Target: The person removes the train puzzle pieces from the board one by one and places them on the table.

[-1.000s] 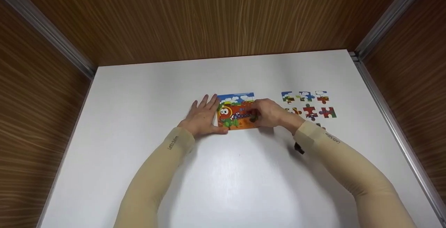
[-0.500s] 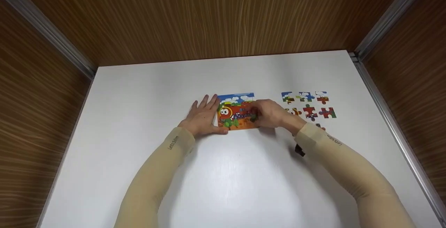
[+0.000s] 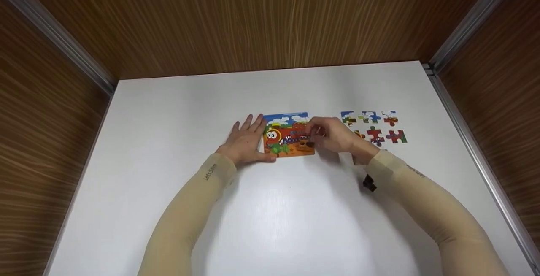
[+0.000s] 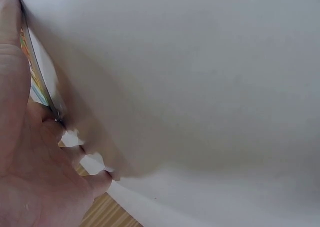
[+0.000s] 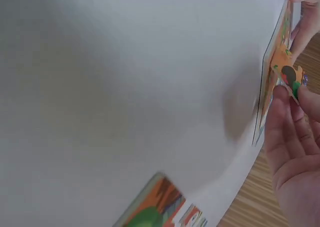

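A puzzle board [image 3: 283,120] with a cartoon locomotive picture lies on the white table. My left hand [image 3: 244,143] rests at its left side, fingers spread, with the thumb by the lower left corner and a fingertip by the upper left. Over the board's right edge, my right hand [image 3: 333,134] pinches a puzzle piece between thumb and fingers. In the right wrist view that orange puzzle piece [image 5: 289,74], with a dark and green patch, is tilted against the board face. Whether it is seated there cannot be told.
Loose puzzle pieces [image 3: 374,136] lie in rows right of the board, some partly hidden by the right arm. A dark piece [image 3: 369,182] shows beside the right sleeve. Wood-grain panels [image 3: 270,23] enclose the table's back and sides.
My right hand has shifted slightly right, uncovering more of the board's lower right corner. More of the dark piece by the sleeve now shows. My left hand has stayed in place.
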`<state>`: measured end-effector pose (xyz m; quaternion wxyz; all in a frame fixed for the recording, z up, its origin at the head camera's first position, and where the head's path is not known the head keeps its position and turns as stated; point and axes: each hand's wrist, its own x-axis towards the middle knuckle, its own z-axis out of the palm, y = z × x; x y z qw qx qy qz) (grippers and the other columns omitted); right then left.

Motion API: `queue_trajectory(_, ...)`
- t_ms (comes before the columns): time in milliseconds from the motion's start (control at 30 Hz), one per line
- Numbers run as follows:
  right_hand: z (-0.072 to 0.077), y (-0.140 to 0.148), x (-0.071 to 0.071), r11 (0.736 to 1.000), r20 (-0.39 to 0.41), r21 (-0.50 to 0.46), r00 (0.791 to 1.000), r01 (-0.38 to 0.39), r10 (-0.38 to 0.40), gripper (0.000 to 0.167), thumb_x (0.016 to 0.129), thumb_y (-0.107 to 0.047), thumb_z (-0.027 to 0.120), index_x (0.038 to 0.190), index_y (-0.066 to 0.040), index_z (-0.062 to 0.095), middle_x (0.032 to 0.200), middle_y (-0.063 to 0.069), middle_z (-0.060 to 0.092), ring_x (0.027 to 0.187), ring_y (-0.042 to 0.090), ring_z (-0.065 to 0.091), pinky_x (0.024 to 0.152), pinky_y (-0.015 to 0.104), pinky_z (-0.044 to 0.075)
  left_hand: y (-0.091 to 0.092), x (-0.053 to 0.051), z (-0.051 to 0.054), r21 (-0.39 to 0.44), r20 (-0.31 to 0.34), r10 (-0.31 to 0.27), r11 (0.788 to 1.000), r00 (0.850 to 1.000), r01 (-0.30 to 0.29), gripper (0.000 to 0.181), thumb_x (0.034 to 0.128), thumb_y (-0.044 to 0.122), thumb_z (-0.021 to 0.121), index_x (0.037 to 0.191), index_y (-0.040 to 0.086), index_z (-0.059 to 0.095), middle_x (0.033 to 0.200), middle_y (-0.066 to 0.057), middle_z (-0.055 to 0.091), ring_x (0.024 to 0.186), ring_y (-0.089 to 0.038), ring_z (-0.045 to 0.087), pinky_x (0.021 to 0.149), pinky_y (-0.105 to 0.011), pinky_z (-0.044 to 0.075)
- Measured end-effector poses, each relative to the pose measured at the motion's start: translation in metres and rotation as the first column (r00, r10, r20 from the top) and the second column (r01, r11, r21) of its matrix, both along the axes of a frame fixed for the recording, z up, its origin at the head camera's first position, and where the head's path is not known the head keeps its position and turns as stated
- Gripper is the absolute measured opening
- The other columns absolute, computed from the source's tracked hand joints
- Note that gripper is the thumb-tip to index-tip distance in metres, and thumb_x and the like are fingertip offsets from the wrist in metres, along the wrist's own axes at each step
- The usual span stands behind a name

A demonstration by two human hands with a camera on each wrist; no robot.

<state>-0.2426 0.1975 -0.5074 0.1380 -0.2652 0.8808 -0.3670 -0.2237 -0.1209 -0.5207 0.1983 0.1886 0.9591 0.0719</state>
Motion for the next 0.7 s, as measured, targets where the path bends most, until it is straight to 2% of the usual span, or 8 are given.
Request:
queue_trajectory(133, 0.004, 0.016, 0.002, 1.000, 0.031, -0.017, 0.999, 0.025, -0.024, 0.021, 0.101, 0.002, 0.072, 0.120, -0.006, 0.078, 0.110, 0.015, 0.079, 0.087, 0.019, 0.070, 0.073, 0.023, 0.055, 0.000, 0.001, 0.001, 0.017, 0.009, 0.005, 1.000, 1.000, -0.005, 0.137, 0.0890, 0.091, 0.068, 0.182, 0.015, 0.003, 0.193, -0.003, -0.006, 0.180, -0.035, -0.006, 0.144, -0.065, 0.005)
queue_trajectory(300, 0.012, 0.041, 0.004, 0.997, 0.063, -0.058, 0.997, 0.057, -0.053, 0.021, 0.101, 0.005, 0.072, 0.118, -0.005, 0.079, 0.110, 0.017, 0.079, 0.085, 0.015, 0.071, 0.072, 0.020, 0.057, -0.001, 0.000, 0.000, 0.017, 0.006, 0.005, 1.000, 1.000, -0.005, 0.137, 0.0895, 0.089, 0.070, 0.183, 0.015, 0.003, 0.193, -0.004, -0.005, 0.180, -0.036, -0.005, 0.144, -0.065, 0.005)
queue_trajectory(433, 0.017, 0.063, 0.006, 0.995, 0.084, -0.054, 0.993, 0.087, -0.082, 0.019, 0.103, 0.003, 0.072, 0.118, -0.005, 0.080, 0.112, 0.016, 0.079, 0.085, 0.012, 0.070, 0.073, 0.020, 0.056, 0.000, -0.001, 0.000, 0.004, 0.010, 0.006, 1.000, 1.000, -0.006, 0.137, 0.0894, 0.089, 0.070, 0.182, 0.015, 0.001, 0.193, -0.003, -0.006, 0.180, -0.035, -0.006, 0.144, -0.065, 0.005)
queue_trajectory(700, 0.023, 0.114, 0.015, 0.992, 0.056, -0.015, 0.990, 0.129, -0.128, 0.017, 0.103, -0.001, 0.075, 0.118, -0.006, 0.083, 0.114, 0.016, 0.083, 0.088, 0.007, 0.073, 0.076, 0.019, 0.057, 0.000, 0.000, -0.002, 0.014, 0.017, 0.007, 1.000, 1.000, -0.007, 0.137, 0.0893, 0.091, 0.068, 0.182, 0.016, 0.000, 0.193, -0.002, -0.008, 0.180, -0.034, -0.008, 0.144, -0.064, 0.004)
